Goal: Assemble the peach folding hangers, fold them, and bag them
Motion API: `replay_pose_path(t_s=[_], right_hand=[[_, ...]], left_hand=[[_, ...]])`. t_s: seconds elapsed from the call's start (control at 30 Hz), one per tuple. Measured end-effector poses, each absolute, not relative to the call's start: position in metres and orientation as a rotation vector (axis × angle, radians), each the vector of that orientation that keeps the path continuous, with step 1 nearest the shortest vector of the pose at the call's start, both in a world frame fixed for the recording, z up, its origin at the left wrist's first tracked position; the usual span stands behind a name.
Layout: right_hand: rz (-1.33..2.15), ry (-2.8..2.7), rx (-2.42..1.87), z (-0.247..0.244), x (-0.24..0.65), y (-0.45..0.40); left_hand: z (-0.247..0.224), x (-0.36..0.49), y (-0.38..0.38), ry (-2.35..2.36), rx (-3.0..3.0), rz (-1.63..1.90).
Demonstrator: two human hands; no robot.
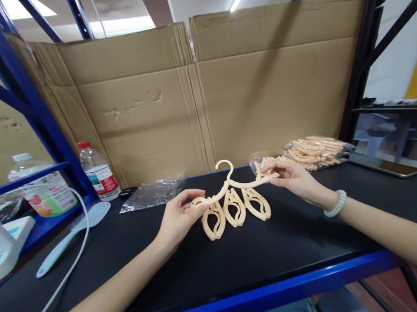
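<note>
Held up over the black tabletop is a peach-coloured plastic clothes hanger point(222, 191), its hook pointing upward. My left hand point(180, 215) pinches the end of its left arm between thumb and fingers. The end of the right arm is gripped by my right hand point(292, 179), whose wrist wears a pale beaded bracelet point(335, 204). Below the hanger are three folded hangers of the same colour: a left one point(204, 225), a middle one point(229, 216) and a right one point(266, 207). Whether they touch the held hanger, I cannot tell.
Bagged peach hangers point(314, 151) lie at the back right, near a dark flat device point(386, 164). At the left are a clear plastic bag point(153, 194), a hairbrush point(73, 234), a red-capped bottle point(100, 177) and a white cable point(65, 278). Cardboard point(137, 109) walls the back.
</note>
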State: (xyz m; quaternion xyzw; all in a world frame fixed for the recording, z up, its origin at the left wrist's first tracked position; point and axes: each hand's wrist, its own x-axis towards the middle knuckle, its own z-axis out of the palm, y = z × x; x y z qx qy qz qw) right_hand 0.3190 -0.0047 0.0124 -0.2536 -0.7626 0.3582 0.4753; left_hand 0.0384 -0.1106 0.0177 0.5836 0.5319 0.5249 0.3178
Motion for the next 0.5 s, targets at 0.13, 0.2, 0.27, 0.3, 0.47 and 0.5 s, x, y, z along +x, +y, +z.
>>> replay_pose_path(t_s=[0.13, 0.2, 0.27, 0.3, 0.47, 0.5], right_hand=[[1.019, -1.750, -0.600, 0.013, 0.319, -0.007], [1.069, -1.711, -0.592, 0.014, 0.319, -0.007], [1.107, -1.684, -0.568, 0.014, 0.319, -0.008], [1.121, -1.674, -0.551, 0.014, 0.318, -0.009], [1.198, -1.671, -0.512, 0.012, 0.311, -0.016], [1.222, -1.661, -0.506, 0.012, 0.309, -0.018]], left_hand=[[0.018, 0.037, -0.109, 1.361, 1.479, 1.473], [0.018, 0.036, -0.108, 1.316, 1.438, 1.500], [0.018, 0.035, -0.107, 1.251, 1.362, 1.529], [0.017, 0.036, -0.107, 1.217, 1.323, 1.541], [0.016, 0.040, -0.109, 1.120, 1.245, 1.521], [0.016, 0.041, -0.109, 1.118, 1.243, 1.514]])
